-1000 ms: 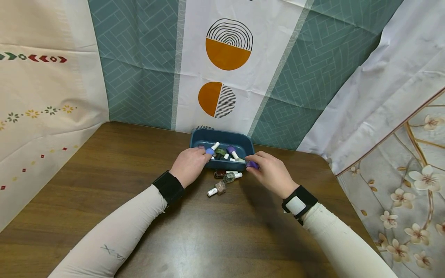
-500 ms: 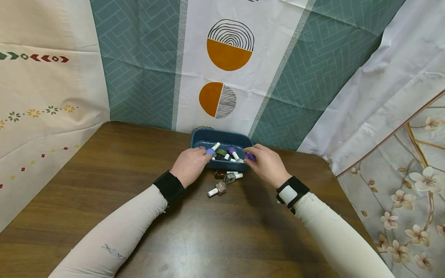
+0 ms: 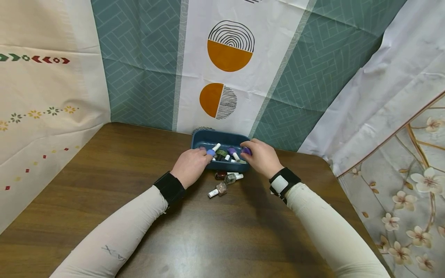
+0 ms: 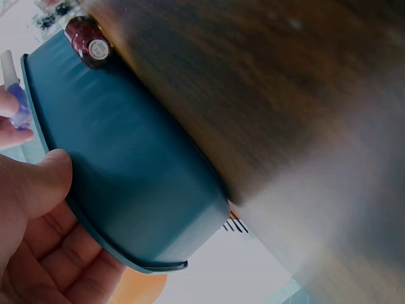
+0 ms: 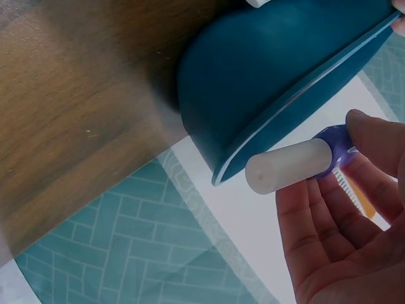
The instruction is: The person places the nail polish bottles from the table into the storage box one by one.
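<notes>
A dark blue tray (image 3: 226, 166) stands at the back of the table and holds several nail polish bottles. My left hand (image 3: 190, 165) grips its near left rim, the thumb (image 4: 54, 180) outside the wall and the other fingers curled behind it. Right beside those fingers, a light blue nail polish bottle (image 3: 211, 152) with a white cap lies tilted. With the right hand (image 3: 263, 157) I pinch a purple nail polish bottle (image 5: 335, 147) by its body, its white cap (image 5: 288, 166) sticking out. This hand is over the tray's right end.
In front of the tray lie a dark red bottle (image 3: 220, 175), a grey glitter bottle (image 3: 230, 178) and a pinkish glitter bottle (image 3: 221, 189). Patterned cloth (image 3: 306, 88) hangs directly behind the wooden table (image 3: 194, 235).
My right hand has moved left and away, from beside the tray's near right corner to over its right end, carrying the purple nail polish bottle. The left hand has stayed at the rim.
</notes>
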### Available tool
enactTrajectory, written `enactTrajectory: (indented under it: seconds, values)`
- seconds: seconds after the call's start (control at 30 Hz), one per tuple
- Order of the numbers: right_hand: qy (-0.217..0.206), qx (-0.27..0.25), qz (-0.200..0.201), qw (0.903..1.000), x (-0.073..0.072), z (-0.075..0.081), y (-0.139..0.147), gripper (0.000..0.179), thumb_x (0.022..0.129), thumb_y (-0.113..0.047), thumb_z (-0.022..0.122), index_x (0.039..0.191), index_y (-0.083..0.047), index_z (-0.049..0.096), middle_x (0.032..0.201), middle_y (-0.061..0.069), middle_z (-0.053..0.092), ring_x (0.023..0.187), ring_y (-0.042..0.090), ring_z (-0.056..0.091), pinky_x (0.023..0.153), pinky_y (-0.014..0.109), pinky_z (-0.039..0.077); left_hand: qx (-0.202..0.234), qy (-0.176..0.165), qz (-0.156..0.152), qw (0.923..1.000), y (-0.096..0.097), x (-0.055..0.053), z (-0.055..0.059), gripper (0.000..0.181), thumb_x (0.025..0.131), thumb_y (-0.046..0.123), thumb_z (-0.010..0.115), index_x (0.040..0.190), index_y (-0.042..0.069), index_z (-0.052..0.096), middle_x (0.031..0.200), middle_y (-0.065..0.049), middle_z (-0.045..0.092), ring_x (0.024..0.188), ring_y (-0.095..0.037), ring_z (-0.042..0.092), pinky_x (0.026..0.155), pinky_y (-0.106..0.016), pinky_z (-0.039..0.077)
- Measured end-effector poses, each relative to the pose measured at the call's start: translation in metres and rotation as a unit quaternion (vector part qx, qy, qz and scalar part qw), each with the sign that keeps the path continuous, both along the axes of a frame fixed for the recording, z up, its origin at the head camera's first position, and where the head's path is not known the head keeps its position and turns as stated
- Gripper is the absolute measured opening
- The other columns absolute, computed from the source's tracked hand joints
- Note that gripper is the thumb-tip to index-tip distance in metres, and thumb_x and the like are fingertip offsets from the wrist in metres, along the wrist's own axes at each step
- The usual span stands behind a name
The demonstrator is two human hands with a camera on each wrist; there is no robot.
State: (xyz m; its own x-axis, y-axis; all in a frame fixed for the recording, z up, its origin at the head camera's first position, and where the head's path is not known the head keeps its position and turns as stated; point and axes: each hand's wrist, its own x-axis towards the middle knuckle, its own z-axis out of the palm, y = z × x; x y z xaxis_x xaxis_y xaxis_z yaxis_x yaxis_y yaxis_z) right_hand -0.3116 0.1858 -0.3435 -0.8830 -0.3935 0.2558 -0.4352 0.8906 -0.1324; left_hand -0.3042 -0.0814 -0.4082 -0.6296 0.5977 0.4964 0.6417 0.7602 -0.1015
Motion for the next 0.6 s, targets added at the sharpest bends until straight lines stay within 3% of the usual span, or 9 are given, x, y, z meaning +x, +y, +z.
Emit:
enactTrajectory:
  seconds: [0.6]
  values:
    - [-0.019, 0.017, -0.04, 0.9988, -0.025, -0.005, -0.014, 0.033, 0.099, -0.024, 0.074, 0.128, -0.008, 0.073, 0.116, 0.012, 0.072, 0.102, 0.027, 0.071, 0.088, 0.045, 0.058, -0.001, -0.001, 0.0, 1.0, 0.001, -0.002, -0.002, 0.021, 0.093, 0.005, 0.078, 0.114, 0.009, 0.076, 0.095, -0.007, 0.073, 0.082, -0.022, 0.067, 0.074, -0.036, 0.059]
